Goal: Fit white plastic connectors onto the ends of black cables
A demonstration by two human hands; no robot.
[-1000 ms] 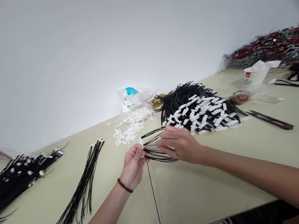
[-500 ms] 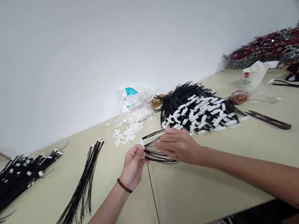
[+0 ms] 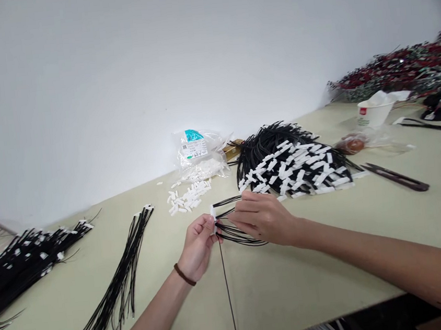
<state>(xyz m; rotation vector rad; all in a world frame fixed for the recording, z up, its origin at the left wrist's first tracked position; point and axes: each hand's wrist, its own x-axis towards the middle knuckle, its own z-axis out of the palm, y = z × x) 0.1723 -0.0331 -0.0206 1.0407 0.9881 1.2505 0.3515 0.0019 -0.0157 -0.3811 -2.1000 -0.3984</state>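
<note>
My left hand [image 3: 200, 238] pinches a white connector housing [image 3: 213, 213] between thumb and fingers. Several black wires [image 3: 237, 232] run from the housing to the right, bowing outward. My right hand [image 3: 263, 214] is closed around these wires a short way from the housing; its fingertips are partly hidden. One single black wire [image 3: 227, 285] hangs from the left hand toward the table's front edge. Behind the hands lie loose white connector housings [image 3: 188, 197]. A large heap of black wires with white connectors [image 3: 295, 165] is just beyond my right hand.
A clear plastic bag [image 3: 199, 154] stands against the wall. Black wire bundles [image 3: 125, 269] lie at left. Dark thread snips [image 3: 399, 176], a bagged round brown item [image 3: 352, 144] and a paper cup [image 3: 375, 113] are at right. Red and green wires [image 3: 399, 70] fill the far right corner.
Both hands, with the connector housing and its wires, have shifted slightly right and down. The grips look the same.
</note>
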